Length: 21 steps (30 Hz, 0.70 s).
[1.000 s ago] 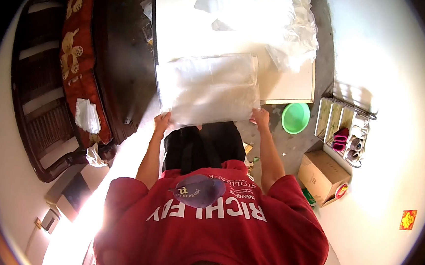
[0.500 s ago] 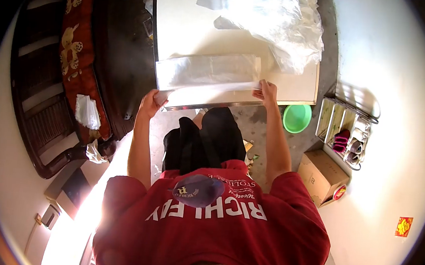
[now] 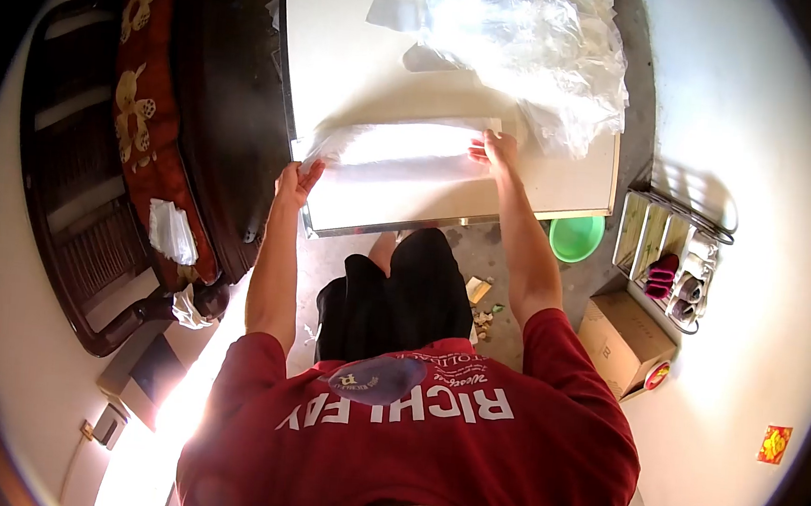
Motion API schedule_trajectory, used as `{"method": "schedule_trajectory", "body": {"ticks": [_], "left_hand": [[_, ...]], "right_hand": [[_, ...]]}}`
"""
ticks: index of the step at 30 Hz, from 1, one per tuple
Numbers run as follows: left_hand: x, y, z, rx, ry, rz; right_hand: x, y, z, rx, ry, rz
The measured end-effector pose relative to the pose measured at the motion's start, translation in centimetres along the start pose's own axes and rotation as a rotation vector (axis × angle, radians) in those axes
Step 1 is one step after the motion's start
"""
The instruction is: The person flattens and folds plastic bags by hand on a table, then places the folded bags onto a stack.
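A long folded strip of clear plastic sheet lies across the near part of the pale table, glaring white in the light. At its left end, by the table's corner, is my left hand, thumb and fingers apart, close against the crinkled plastic. My right hand rests on the strip's right end with fingers stretched across it. A big heap of crumpled clear plastic covers the table's far right side.
Beneath the table's right front edge stands a green basin. Further right are a shoe rack with shoes and a cardboard box. A dark wooden bench with a red cover runs along the left. Scraps lie on the floor.
The near edge of the plastic, pinched and stretched between both hands before, is now folded over away from me. My right hand moved forward and slightly left, and both hands' fingers have loosened.
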<state>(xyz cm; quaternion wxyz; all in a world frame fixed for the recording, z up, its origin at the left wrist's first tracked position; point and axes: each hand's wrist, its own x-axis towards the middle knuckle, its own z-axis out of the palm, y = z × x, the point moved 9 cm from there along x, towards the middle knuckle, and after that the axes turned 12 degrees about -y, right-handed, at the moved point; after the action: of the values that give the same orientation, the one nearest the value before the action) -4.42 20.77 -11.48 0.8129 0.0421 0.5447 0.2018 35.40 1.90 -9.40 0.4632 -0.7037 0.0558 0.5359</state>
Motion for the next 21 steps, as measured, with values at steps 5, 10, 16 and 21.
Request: {"method": "schedule_trajectory", "body": {"ticks": [5,10,16,21], "left_hand": [[-3.2,2.4,0.6,0.279,0.302,0.396],[-8.2,0.9,11.7,1.418,0.167,1.106],[-4.6,-5.5,14.3,2.085,-0.037,0.898],[-4.7,-1.5,10.3,2.043,0.256,1.018]], "right_hand": [[-2.6,-2.9,0.9,-0.228,0.092,-0.027],[-8.3,-6.1,6.0,-0.848,0.280,-0.764],[-9.7,-1.5,12.2,-1.286,0.090,-0.918],[-8.2,-1.1,9.9,-1.405,0.103,-0.921]]}}
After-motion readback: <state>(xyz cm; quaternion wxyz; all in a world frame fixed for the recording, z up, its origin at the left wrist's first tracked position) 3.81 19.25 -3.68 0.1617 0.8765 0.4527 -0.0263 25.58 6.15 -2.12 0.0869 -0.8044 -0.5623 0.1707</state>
